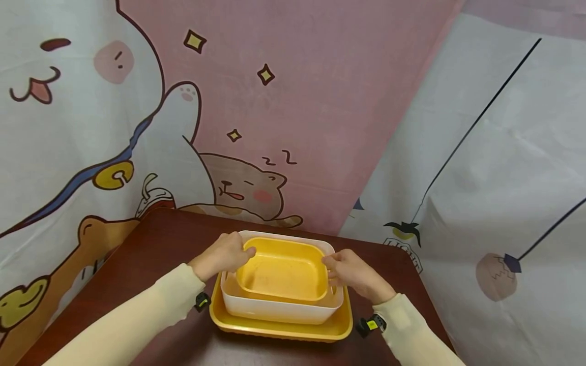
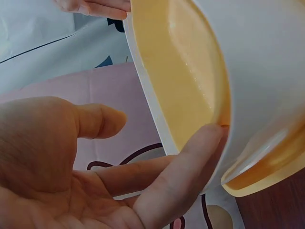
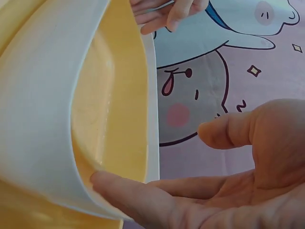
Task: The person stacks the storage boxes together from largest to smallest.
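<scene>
Three rectangular plastic basins with rounded corners are nested together. A small yellow basin (image 1: 283, 272) lies inside a white basin (image 1: 279, 308), which stands in a larger yellow basin (image 1: 288, 331). My left hand (image 1: 224, 254) is at the left end of the small basin, and my right hand (image 1: 356, 273) is at its right end. In the left wrist view the thumb stands away and the extended fingers (image 2: 178, 179) reach over the white rim to the small basin. The right wrist view has the fingers (image 3: 136, 195) stretched out likewise, the thumb apart.
A dark reddish-brown table (image 1: 160, 244) carries the basins. Behind it hangs a pink and white cloth (image 1: 329, 101) printed with cartoon animals, with a pale cloth (image 1: 517, 152) on the right. Each forearm wears a dark wrist device (image 1: 372, 325).
</scene>
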`<control>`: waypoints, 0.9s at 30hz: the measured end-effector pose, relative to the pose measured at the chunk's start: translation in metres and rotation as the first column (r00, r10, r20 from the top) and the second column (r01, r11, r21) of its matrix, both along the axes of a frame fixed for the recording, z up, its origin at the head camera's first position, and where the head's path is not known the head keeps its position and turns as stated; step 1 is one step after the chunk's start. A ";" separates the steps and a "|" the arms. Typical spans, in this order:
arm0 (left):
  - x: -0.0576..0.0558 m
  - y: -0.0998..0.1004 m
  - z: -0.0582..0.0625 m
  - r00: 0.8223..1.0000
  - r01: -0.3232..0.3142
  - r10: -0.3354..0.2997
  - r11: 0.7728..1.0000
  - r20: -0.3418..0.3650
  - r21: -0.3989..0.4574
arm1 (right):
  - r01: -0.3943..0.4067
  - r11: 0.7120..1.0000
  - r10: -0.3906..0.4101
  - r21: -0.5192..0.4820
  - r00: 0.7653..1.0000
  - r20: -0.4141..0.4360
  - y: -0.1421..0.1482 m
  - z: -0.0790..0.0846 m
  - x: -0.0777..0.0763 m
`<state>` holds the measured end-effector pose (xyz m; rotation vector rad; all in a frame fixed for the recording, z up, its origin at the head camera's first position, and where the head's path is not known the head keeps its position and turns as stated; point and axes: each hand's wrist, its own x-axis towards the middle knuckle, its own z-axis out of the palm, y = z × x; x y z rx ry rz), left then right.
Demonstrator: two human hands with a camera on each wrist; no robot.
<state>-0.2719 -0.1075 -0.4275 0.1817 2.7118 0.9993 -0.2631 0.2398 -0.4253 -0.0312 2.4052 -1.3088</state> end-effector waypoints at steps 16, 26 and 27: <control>-0.002 0.005 0.008 0.998 0.022 -0.015 0.995 0.068 -0.094 | 0.017 0.998 -0.021 0.054 0.997 0.070 -0.013 -0.005 0.001; 0.009 -0.014 -0.005 0.978 -0.006 0.009 1.000 -0.207 0.013 | 0.012 0.991 0.018 0.131 0.974 -0.226 0.000 -0.006 0.015; 0.012 -0.017 -0.008 0.967 -0.020 0.022 1.000 -0.253 0.014 | 0.017 0.988 0.031 0.155 0.954 -0.300 0.004 -0.009 0.016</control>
